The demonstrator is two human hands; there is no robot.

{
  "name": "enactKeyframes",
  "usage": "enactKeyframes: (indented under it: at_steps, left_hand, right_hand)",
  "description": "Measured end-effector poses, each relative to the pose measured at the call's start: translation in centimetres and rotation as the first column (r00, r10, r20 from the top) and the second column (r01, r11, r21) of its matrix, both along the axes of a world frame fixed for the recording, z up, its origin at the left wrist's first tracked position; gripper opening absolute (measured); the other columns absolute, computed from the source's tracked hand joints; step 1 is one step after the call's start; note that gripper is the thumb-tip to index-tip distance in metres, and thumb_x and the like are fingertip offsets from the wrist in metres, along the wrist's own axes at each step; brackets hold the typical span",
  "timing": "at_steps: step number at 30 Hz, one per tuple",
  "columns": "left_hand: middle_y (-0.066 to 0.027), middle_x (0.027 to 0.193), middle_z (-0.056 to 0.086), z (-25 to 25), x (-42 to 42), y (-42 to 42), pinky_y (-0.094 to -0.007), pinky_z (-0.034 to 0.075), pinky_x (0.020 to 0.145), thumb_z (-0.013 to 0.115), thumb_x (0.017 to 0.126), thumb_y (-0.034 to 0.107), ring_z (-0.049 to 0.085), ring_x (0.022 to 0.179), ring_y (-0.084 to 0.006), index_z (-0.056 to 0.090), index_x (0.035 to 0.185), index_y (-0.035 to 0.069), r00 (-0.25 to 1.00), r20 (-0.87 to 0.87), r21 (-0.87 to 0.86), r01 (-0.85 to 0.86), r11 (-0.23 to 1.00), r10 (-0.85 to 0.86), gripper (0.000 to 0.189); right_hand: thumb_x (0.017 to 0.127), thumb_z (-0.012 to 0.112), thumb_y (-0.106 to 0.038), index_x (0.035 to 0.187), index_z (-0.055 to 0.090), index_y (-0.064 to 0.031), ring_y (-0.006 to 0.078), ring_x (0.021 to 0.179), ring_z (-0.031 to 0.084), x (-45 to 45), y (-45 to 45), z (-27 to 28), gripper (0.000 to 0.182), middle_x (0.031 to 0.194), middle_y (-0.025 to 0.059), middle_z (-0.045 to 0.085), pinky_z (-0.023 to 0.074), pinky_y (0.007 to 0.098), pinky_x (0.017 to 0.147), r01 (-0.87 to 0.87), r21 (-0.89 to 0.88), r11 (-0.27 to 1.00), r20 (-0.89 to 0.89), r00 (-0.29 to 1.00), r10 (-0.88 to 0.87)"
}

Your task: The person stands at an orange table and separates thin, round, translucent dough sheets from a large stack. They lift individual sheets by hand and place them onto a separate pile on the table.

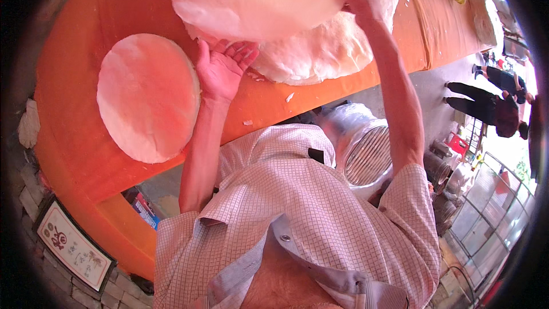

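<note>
A thin, round, pale sheet (257, 0), perhaps flatbread or dough, spans the top of the view, partly cut off by the frame. My right hand (360, 0), slightly blurred, grips its right edge. Below and behind it lies a pile of similar wrinkled sheets (317, 56) on an orange cloth (240, 111). My left hand (223, 68) is palm up with fingers apart, just under the near edge of the large sheet; whether the fingertips touch it I cannot tell. Left of that hand, a single round sheet (148, 98) lies flat on the cloth.
White scraps (290, 97) dot the cloth near its front edge. A plastic-wrapped round slatted object (366, 154) stands below the table edge. Another pale stack (484, 19) sits at the far right. Two people (484, 105) stand beyond. A framed panel with writing (75, 244) is at lower left.
</note>
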State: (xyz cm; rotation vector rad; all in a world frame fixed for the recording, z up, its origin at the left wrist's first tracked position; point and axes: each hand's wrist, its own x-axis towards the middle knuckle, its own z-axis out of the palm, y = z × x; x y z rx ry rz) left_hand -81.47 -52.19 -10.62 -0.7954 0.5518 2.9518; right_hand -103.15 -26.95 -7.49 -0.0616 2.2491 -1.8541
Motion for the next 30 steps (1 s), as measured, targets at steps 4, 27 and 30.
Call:
enactKeyframes:
  at_steps: [4,27,30]
  left_hand:
    - [-0.0121,0.112,0.059,-1.5,-2.9,-1.0,-0.0435,0.052,0.087,0.046,0.098,0.034,0.059,0.102,-0.0269,0.049,0.123,0.004,0.993,0.102,-0.254,-0.030,0.967,0.057,0.039]
    - [-0.0127,0.095,0.065,-3.7,-2.3,-2.1,-0.0276,0.058,0.063,0.057,0.094,0.015,0.068,0.082,-0.0212,0.053,0.102,0.002,0.955,0.294,-0.616,0.161,0.771,0.035,0.016]
    - [-0.0120,0.093,0.065,-3.0,-1.5,-1.7,-0.0286,0.057,0.065,0.058,0.093,0.016,0.068,0.080,-0.0218,0.053,0.100,0.003,0.965,0.261,-0.542,0.124,0.831,0.027,0.015]
  right_hand:
    - [0.077,0.074,-0.031,0.075,0.067,-0.0025,0.0143,0.057,0.059,-0.5,-0.1,-2.0,0.030,0.058,0.0037,0.060,0.0484,0.0282,0.054,-0.028,0.296,0.955,0.020,1.000,0.023]
    - [0.068,0.080,-0.031,0.079,0.068,-0.0031,0.0122,0.051,0.055,-5.5,-1.5,-2.7,0.033,0.061,0.0017,0.060,0.0436,0.0270,0.047,-0.081,0.474,0.877,0.096,0.995,0.040]
    - [0.066,0.079,-0.030,0.072,0.067,-0.0038,0.0148,0.051,0.059,-4.5,-2.9,-2.9,0.029,0.057,0.0023,0.062,0.0472,0.0298,0.051,0.036,0.594,0.804,-0.093,0.995,0.024]
